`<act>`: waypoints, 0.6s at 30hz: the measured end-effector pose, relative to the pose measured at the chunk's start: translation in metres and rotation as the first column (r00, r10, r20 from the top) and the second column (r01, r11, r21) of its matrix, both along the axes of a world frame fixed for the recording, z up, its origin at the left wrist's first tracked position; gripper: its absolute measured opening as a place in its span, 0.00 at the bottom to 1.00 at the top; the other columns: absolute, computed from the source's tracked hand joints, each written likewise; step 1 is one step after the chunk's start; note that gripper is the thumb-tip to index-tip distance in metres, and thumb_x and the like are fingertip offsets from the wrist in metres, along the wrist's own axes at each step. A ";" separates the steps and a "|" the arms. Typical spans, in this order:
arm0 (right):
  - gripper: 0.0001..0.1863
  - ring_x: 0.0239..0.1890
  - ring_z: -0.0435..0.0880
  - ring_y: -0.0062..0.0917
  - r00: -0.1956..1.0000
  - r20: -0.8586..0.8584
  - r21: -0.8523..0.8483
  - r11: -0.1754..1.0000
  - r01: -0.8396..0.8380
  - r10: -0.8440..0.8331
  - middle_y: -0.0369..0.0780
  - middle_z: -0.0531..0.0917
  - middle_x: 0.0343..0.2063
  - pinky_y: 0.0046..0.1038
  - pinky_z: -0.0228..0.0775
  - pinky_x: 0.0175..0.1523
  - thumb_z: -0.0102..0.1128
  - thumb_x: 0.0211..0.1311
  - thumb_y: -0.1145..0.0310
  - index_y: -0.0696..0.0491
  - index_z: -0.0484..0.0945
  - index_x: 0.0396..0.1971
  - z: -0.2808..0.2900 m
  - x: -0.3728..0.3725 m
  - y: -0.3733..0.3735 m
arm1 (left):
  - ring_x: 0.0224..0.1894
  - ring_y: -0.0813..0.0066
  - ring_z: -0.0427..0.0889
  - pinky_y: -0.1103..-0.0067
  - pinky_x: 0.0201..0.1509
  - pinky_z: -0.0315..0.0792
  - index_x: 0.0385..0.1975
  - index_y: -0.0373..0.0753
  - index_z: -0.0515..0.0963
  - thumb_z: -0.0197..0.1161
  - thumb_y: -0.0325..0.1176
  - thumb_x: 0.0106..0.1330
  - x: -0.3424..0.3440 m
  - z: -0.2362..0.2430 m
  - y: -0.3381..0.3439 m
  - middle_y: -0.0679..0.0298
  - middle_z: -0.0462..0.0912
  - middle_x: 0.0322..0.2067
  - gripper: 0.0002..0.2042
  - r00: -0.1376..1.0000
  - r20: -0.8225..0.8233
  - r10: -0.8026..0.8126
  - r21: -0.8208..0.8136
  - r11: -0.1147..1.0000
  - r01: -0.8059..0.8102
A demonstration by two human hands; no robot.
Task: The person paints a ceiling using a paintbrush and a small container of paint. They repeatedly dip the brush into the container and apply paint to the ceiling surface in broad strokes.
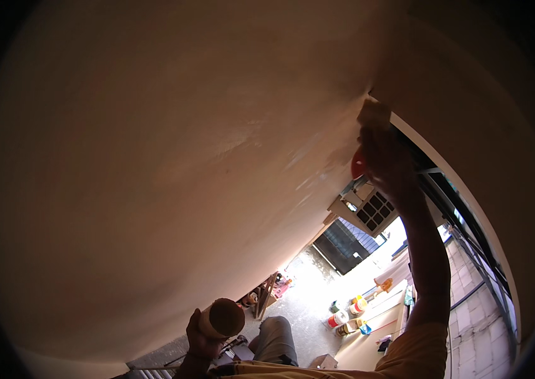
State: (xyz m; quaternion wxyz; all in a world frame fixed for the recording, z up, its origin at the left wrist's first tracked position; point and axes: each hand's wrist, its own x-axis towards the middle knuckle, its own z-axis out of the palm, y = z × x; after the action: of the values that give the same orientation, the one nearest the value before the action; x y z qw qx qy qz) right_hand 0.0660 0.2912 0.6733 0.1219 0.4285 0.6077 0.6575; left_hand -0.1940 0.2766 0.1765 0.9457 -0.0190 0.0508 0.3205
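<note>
My right hand (pixel 384 155) is raised high at the upper right, closed on a wide paintbrush. The brush's pale, blurred bristle end (pixel 374 114) is at the wall beside the edge of the opening, and its red handle (pixel 358 165) sticks out past my fingers. Low in front of me, my left hand (pixel 199 341) wraps round a small round paint tub (pixel 226 318). The contents of the tub are too dark to make out. A broad beige wall (pixel 154 170) fills most of the view, with lighter streaks near the brush.
Far below on the floor (pixel 305 303) stand several paint buckets (pixel 343 318). A wooden stand (pixel 266 297) leans by the wall's foot. Metal rungs (pixel 150 372) show at the lower left. At the right is an opening with a metal frame (pixel 469 240) and pale blocks (pixel 479 322) beyond.
</note>
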 end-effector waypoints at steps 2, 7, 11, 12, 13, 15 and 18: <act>0.26 0.45 0.84 0.36 0.996 -0.003 0.065 0.994 -0.093 0.094 0.42 0.83 0.41 0.39 0.79 0.49 0.69 0.48 0.71 0.53 0.78 0.52 0.020 0.009 -0.006 | 0.62 0.56 0.75 0.55 0.62 0.73 0.63 0.47 0.71 0.49 0.62 0.68 -0.001 0.000 0.000 0.57 0.77 0.58 0.31 1.000 -0.006 -0.026 -0.008 1.000 0.025; 0.19 0.37 0.86 0.35 0.836 -0.531 0.030 0.989 -0.146 0.139 0.43 0.84 0.33 0.34 0.81 0.41 0.68 0.52 0.75 0.54 0.77 0.46 0.081 0.007 -0.003 | 0.60 0.58 0.77 0.57 0.56 0.76 0.61 0.47 0.71 0.49 0.63 0.68 -0.001 -0.002 0.005 0.59 0.78 0.57 0.31 0.999 -0.029 -0.024 -0.002 1.000 0.024; 0.14 0.31 0.86 0.36 0.981 -0.085 0.043 0.984 -0.174 0.177 0.42 0.84 0.30 0.33 0.81 0.40 0.68 0.58 0.75 0.54 0.79 0.44 0.030 -0.001 0.006 | 0.58 0.59 0.79 0.59 0.50 0.79 0.60 0.48 0.72 0.49 0.63 0.68 0.002 0.007 0.004 0.60 0.79 0.56 0.30 0.999 -0.042 -0.002 -0.031 1.000 0.001; 0.13 0.30 0.86 0.36 0.981 0.046 0.058 0.980 -0.190 0.188 0.42 0.84 0.30 0.33 0.81 0.40 0.68 0.58 0.74 0.55 0.80 0.43 0.021 -0.010 0.003 | 0.57 0.59 0.79 0.59 0.50 0.79 0.60 0.48 0.72 0.49 0.63 0.68 0.004 0.010 0.003 0.60 0.79 0.55 0.30 0.999 -0.037 -0.023 -0.038 0.999 0.022; 0.12 0.31 0.86 0.35 0.965 -0.013 0.067 0.963 -0.261 0.262 0.42 0.84 0.30 0.33 0.81 0.40 0.68 0.58 0.74 0.54 0.80 0.43 0.019 -0.016 0.000 | 0.57 0.59 0.79 0.60 0.49 0.79 0.60 0.48 0.72 0.49 0.62 0.68 0.005 0.013 0.003 0.60 0.79 0.55 0.30 0.999 -0.039 -0.035 -0.043 0.999 0.033; 0.06 0.31 0.85 0.31 0.948 -0.200 0.239 0.951 -0.196 0.246 0.41 0.83 0.31 0.32 0.80 0.35 0.67 0.59 0.76 0.56 0.82 0.36 0.027 -0.031 -0.006 | 0.57 0.60 0.80 0.60 0.50 0.80 0.60 0.49 0.72 0.50 0.62 0.68 0.005 0.014 0.004 0.60 0.80 0.55 0.29 0.998 -0.047 -0.037 -0.041 0.999 0.035; 0.06 0.32 0.86 0.29 0.457 -0.433 0.549 0.629 -0.551 0.777 0.40 0.84 0.34 0.29 0.80 0.34 0.65 0.62 0.74 0.56 0.82 0.37 0.091 0.053 -0.033 | 0.57 0.60 0.80 0.60 0.51 0.79 0.60 0.49 0.73 0.51 0.62 0.68 0.012 0.016 0.004 0.61 0.79 0.55 0.29 0.996 -0.042 -0.079 0.001 0.997 0.079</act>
State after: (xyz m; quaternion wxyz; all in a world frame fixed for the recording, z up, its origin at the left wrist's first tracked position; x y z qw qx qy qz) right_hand 0.1195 0.2585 0.7642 -0.4359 0.3602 0.6095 0.5556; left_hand -0.1819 0.2805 0.1922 0.9564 -0.0090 0.0710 0.2831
